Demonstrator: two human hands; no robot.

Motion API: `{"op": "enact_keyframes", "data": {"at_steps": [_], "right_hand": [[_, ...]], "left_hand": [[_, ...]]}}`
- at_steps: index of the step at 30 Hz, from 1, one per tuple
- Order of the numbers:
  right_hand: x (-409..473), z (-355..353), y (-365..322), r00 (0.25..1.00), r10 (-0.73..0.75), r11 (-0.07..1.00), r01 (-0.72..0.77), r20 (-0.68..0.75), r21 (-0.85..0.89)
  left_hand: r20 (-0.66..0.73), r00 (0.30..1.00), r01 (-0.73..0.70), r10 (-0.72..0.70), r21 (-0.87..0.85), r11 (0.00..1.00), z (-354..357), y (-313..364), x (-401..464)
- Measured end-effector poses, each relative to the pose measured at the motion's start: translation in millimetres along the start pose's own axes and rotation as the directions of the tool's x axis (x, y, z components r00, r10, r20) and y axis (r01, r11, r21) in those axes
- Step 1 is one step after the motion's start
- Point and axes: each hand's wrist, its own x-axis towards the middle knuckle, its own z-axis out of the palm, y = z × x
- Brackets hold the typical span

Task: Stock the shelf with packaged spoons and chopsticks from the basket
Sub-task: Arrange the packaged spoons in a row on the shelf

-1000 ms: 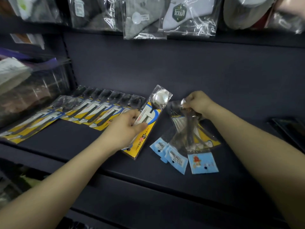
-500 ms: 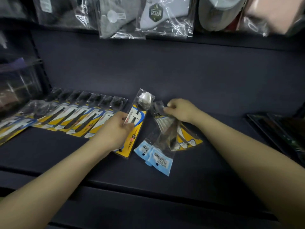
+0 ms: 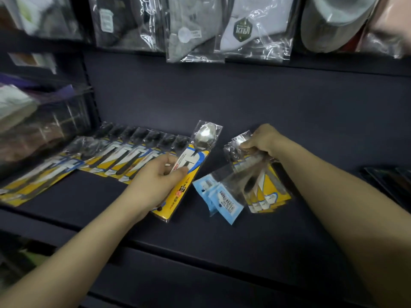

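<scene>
A packaged spoon (image 3: 189, 167) lies on a dark shelf (image 3: 266, 230), its metal bowl pointing toward the back wall, its yellow and blue backing card toward the front edge. The left hand (image 3: 155, 181) grips it around the middle of the card, thumb on top. The pack looks light and stiff along the card, with a slick, crinkly clear wrap around the bowl, so the card's middle or edges seem the surest place to hold.

Just to its left, a row of similar spoon packs (image 3: 106, 158) lies side by side, overlapping, running toward the left end of the shelf.

To the right, the right hand (image 3: 260, 141) clutches the top ends of a fanned bunch of packs (image 3: 251, 181), some with light blue cards and some with yellow, their lower ends resting on the shelf. These look thin and slippery against each other, likely to slide apart if held loosely.

The basket is not in view. Above the shelf hang clear bags of socks (image 3: 222, 30).
</scene>
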Motion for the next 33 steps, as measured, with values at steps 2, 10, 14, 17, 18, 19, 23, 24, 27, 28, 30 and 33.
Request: {"op": "enact_keyframes", "data": {"at_steps": [2,10,14,17,18,19,23,24,27,28,30,33], "right_hand": [[0,-7,-3,0.998,-0.051,0.998,0.050,-0.041,-0.028],[-45,-21,-59,0.739,-0.419,0.779,0.591,-0.527,0.210],[-81,2,-102,0.664,-0.467,0.652,0.705,-0.583,0.281],[-97,36,-130,0.744,-0.403,0.637,0.646,-0.533,0.421],[-98,50,-139,0.793,-0.368,0.646,0.593,-0.485,0.481],[-100,65,-149,0.844,-0.334,0.671,0.525,-0.419,0.523],[-95,126,-171,0.979,-0.157,0.806,0.205,-0.133,0.555],[-93,140,-175,0.988,-0.119,0.820,0.152,-0.094,0.551],[-92,166,-188,0.999,-0.042,0.885,0.048,-0.023,0.464],[-90,173,-191,1.000,-0.023,0.894,0.028,-0.016,0.447],[-89,182,-199,0.999,-0.022,0.923,0.031,-0.029,0.384],[-94,186,-204,0.994,-0.104,0.981,0.109,-0.044,0.162]], "left_hand": [[0.009,1.000,0.010,-0.010,0.000,1.000,-1,2,3],[-0.044,0.965,-0.221,0.258,0.392,0.893,-29,15,21],[-0.137,0.953,-0.165,0.270,0.515,0.841,-81,-3,7],[-0.150,0.971,-0.066,0.185,0.576,0.815,-126,-31,-5],[-0.138,0.981,-0.028,0.138,0.603,0.798,-140,-39,-7],[-0.126,0.988,0.009,0.089,0.623,0.782,-154,-45,-9],[-0.067,0.994,-0.012,0.081,0.696,0.718,-186,-60,-11],[-0.073,0.993,-0.015,0.097,0.717,0.697,-191,-63,-10],[-0.057,0.994,-0.021,0.097,0.755,0.656,-199,-71,-7],[-0.033,0.994,-0.042,0.106,0.769,0.638,-201,-74,-7],[0.030,0.989,-0.113,0.147,0.797,0.594,-204,-80,-7],[0.147,0.972,-0.226,0.183,0.804,0.550,-207,-90,-5]]}}
